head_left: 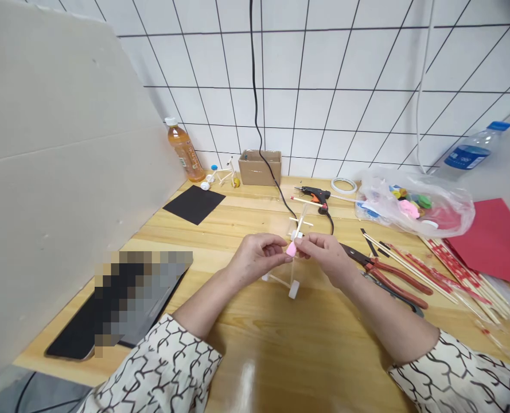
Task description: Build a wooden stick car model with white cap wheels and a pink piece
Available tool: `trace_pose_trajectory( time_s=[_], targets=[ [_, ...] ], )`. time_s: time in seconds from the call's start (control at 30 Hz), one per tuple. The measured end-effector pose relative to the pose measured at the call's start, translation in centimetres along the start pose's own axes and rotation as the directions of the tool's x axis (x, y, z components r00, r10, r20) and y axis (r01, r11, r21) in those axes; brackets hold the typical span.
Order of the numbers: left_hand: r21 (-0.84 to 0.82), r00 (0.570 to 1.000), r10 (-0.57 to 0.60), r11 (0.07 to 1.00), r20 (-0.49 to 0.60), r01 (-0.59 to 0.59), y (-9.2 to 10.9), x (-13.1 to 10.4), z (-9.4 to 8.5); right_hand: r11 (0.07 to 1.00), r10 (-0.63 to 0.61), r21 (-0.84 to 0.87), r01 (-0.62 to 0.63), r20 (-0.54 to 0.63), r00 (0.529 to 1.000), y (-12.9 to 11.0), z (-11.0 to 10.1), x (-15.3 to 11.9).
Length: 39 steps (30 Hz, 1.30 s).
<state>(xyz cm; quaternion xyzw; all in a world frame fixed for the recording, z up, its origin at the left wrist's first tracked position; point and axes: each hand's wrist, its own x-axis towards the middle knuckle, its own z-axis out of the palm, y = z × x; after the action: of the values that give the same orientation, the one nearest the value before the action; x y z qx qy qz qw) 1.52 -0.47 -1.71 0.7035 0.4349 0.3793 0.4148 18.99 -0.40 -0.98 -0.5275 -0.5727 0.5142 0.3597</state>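
A small tricycle model made of thin wooden sticks (301,222) with white wheels (294,289) stands on the table between my hands. Its crossbar of sticks points away from me. On its middle sits a small pink piece (291,249), rounded and seen nearly edge-on. My left hand (261,258) pinches this pink piece from the left, thumb at its lower edge. From the right, my right hand (323,252) is closed at the upper edge of the piece, close to the stick. The fingertips hide part of the model's frame.
A glue gun (315,194) lies behind the model, its cord nearby. Pliers (388,272), stick bundles (461,275) and a bag of bottle caps (413,203) are on the right. Leftward are a phone (78,321), black card (194,204), another stick model (224,175) and cardboard box (260,169).
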Motion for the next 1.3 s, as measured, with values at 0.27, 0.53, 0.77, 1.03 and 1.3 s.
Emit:
trace_pose_trajectory(
  time_s=[0.27, 0.53, 0.77, 1.03, 1.3],
  targets=[
    [0.042, 1.000, 0.024, 0.999, -0.003, -0.024, -0.11, 0.00, 0.53, 1.000, -0.004, 0.007, 0.004, 0.036, 0.999, -0.26, 0.53, -0.20],
    [0.032, 0.999, 0.033, 0.999, -0.027, -0.032, -0.20, -0.04, 0.59, 0.999, -0.051, 0.009, 0.051, 0.059, 0.997, -0.17, 0.50, -0.27],
    [0.018, 0.999, 0.033, 0.999, -0.029, -0.032, -0.15, -0.04, 0.52, 0.998, -0.055, 0.024, 0.053, 0.089, 0.994, -0.15, 0.36, -0.26],
    [0.032, 0.998, 0.054, 0.998, -0.025, -0.053, -0.34, -0.01, 0.54, 0.998, -0.067, -0.003, 0.067, 0.078, 0.995, -0.13, 0.43, -0.21],
    [0.145, 0.989, 0.147, 0.979, -0.022, -0.142, -0.40, 0.02, 0.38, 0.980, -0.075, -0.189, 0.069, -0.028, 0.997, -0.07, 1.07, -0.08]
  ],
)
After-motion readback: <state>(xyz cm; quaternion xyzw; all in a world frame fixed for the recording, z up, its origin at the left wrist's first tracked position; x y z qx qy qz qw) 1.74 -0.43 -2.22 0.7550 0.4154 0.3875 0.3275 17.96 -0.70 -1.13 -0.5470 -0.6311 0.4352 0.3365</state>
